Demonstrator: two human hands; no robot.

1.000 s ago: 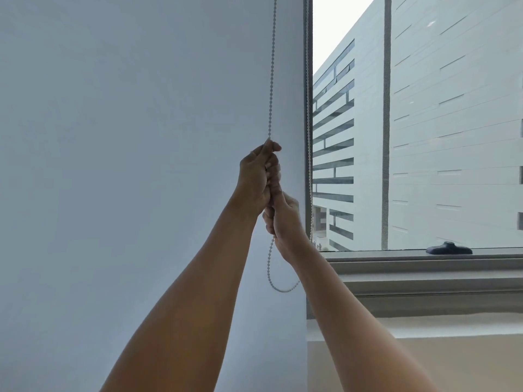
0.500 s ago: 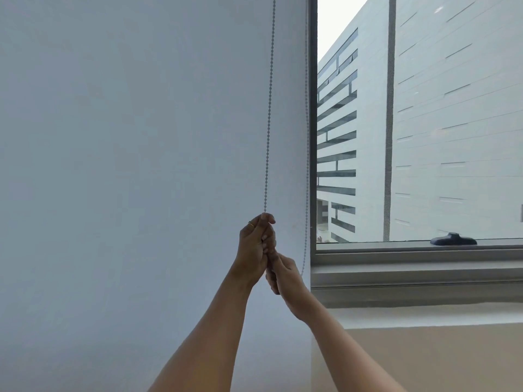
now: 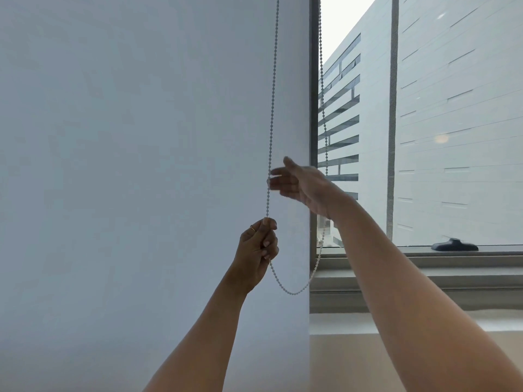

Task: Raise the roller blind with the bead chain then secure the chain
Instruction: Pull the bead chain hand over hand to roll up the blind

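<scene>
A white bead chain (image 3: 273, 94) hangs in a long loop beside the window frame; its bottom curve (image 3: 293, 291) dangles below my hands. My left hand (image 3: 259, 250) is shut on the front strand, a ring on one finger. My right hand (image 3: 300, 183) is higher up, fingers spread, fingertips touching the same strand without gripping it. The back strand (image 3: 324, 108) runs down in front of the glass and behind my right wrist. The pale surface (image 3: 141, 165) fills the left half; the blind itself I cannot tell apart from it.
A grey window frame (image 3: 313, 137) stands right of the chain, with a sill (image 3: 424, 267) below. A dark window handle (image 3: 454, 246) lies on the lower frame. Outside is a pale building (image 3: 452, 108).
My right hand has let go of the chain and risen above the left hand, fingers opening. Over the last second both hands pulled the chain down.
</scene>
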